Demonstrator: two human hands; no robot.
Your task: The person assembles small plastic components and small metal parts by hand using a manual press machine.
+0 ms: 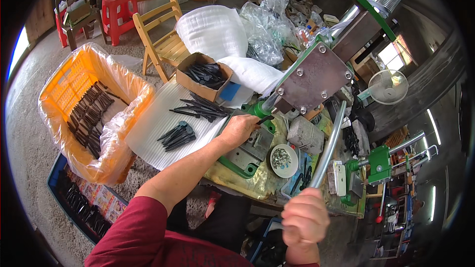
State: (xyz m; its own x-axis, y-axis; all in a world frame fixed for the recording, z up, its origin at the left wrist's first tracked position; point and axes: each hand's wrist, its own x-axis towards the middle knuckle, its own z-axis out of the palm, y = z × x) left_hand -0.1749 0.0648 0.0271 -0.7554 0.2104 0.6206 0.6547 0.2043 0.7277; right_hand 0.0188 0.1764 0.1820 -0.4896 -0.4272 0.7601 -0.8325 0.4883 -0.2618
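My left hand (pixel 239 129) is closed over the bed of a green hand press (pixel 253 152), pinching a slim black part (pixel 265 119) whose end sticks out past the fingers. Under the press's bolted steel plate (pixel 316 76), the hand partly hides the fixture. Lower right, my right hand (pixel 305 217) is wrapped round the end of the long metal lever (pixel 330 146). Beside the press base stands a white bowl (pixel 284 170) of small metal pieces. To the left, loose black parts (pixel 179 136) lie on white foam sheeting (pixel 148 136), with more in a cardboard box (pixel 193 62).
A plastic-lined orange crate (pixel 64 86) holding rows of dark parts stands at left, above a blue tray (pixel 54 160). A metal block (pixel 305 134), a phone (pixel 340 179) and a second green press (pixel 380 164) are at right. Behind are a wooden chair (pixel 168 49) and a fan (pixel 388 87).
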